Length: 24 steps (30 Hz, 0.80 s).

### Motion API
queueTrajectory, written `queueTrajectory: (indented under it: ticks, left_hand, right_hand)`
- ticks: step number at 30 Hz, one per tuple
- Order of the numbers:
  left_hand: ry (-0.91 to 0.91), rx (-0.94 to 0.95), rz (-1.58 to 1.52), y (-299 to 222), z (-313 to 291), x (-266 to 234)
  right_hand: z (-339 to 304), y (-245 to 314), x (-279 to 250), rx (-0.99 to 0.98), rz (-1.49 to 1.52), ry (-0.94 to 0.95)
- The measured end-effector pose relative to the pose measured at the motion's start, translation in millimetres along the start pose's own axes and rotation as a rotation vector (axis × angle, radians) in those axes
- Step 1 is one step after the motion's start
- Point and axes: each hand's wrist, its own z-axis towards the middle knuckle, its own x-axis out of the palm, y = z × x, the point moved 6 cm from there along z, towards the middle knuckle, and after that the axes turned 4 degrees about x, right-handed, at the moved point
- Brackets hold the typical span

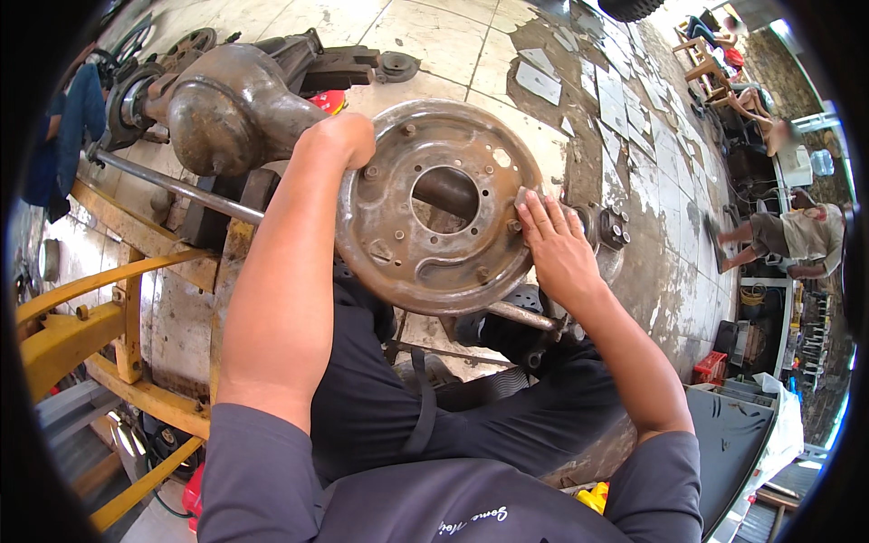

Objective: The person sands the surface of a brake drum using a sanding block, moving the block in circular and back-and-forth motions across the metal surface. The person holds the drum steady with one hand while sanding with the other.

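A round, brownish steel brake backing plate (380, 213) stands tilted in front of me above my lap. It has a large centre hole, several small holes and a few studs. My left hand (339, 140) is closed on its upper left rim; the fingertips are hidden behind the edge. My right hand (559, 244) lies flat on the plate's right side with the fingers stretched out, next to a stud. A small greyish bit shows at its index fingertip; I cannot tell what it is.
A heavy axle housing (222, 109) rests at the left, near a long metal rod (176, 190) and a yellow metal frame (81, 335). A studded metal part (614, 228) sits right of the plate. Broken floor tiles (539, 81) lie ahead. A person (806, 237) is at the far right.
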Motion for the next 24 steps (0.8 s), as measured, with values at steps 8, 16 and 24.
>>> queueTrajectory:
  ticks: [8, 16, 24]
  left_hand:
    - [0.036, -0.056, -0.018, 6, 11, 6]
    - [0.03, -0.136, -0.077, 10, 16, 8]
    - [-0.003, -0.141, -0.107, 9, 11, 5]
  right_hand:
    - [-6, 3, -4, 0.017, -0.052, 0.039]
    - [-29, 7, -5, -0.009, -0.047, 0.091]
    - [-11, 6, -12, -0.006, -0.117, 0.115]
